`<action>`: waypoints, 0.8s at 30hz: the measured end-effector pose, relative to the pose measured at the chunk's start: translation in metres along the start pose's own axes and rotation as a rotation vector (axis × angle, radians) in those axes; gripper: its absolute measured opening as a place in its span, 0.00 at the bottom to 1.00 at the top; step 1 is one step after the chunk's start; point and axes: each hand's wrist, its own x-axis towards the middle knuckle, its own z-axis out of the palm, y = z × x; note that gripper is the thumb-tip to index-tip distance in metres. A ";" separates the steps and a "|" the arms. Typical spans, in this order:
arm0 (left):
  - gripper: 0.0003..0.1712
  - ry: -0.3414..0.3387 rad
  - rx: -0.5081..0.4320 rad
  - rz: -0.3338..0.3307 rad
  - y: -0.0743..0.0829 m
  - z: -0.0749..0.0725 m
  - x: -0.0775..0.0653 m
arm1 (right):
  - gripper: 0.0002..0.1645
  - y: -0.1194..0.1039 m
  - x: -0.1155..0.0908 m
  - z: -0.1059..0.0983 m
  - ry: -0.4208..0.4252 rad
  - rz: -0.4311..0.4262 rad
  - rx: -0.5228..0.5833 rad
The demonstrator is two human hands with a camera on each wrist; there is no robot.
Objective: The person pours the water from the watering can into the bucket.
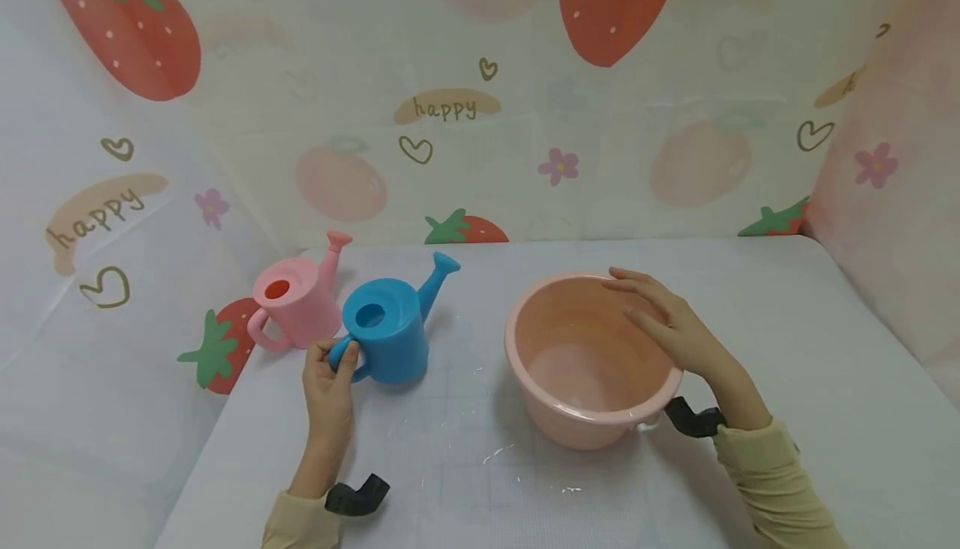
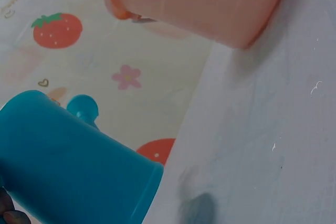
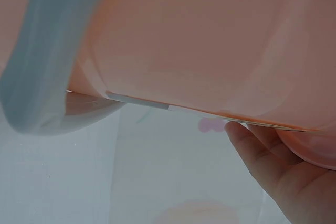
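Note:
My left hand grips the handle of a blue watering can, thumb over the top of it. In the left wrist view the can fills the lower left, and a dark shadow shows on the table apart from its base. My right hand holds the far right rim of a pink bucket, its thumb on the inner side. The right wrist view has fingers of that hand against the outside of the bucket wall, near the rim.
Behind and left of the blue can stands a pink watering can. All sit on a white-covered table, backed by a strawberry-patterned cloth. A pale curved band crosses the left of the right wrist view.

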 end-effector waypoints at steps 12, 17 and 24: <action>0.05 -0.035 -0.021 -0.065 0.023 -0.001 -0.007 | 0.22 -0.003 0.000 0.000 -0.009 -0.002 0.002; 0.07 -0.044 -0.044 -0.100 0.036 0.002 -0.011 | 0.23 -0.003 -0.001 0.000 -0.001 0.005 0.001; 0.05 -0.080 -0.078 -0.115 0.052 0.004 -0.017 | 0.23 -0.001 0.000 -0.001 0.003 -0.003 -0.002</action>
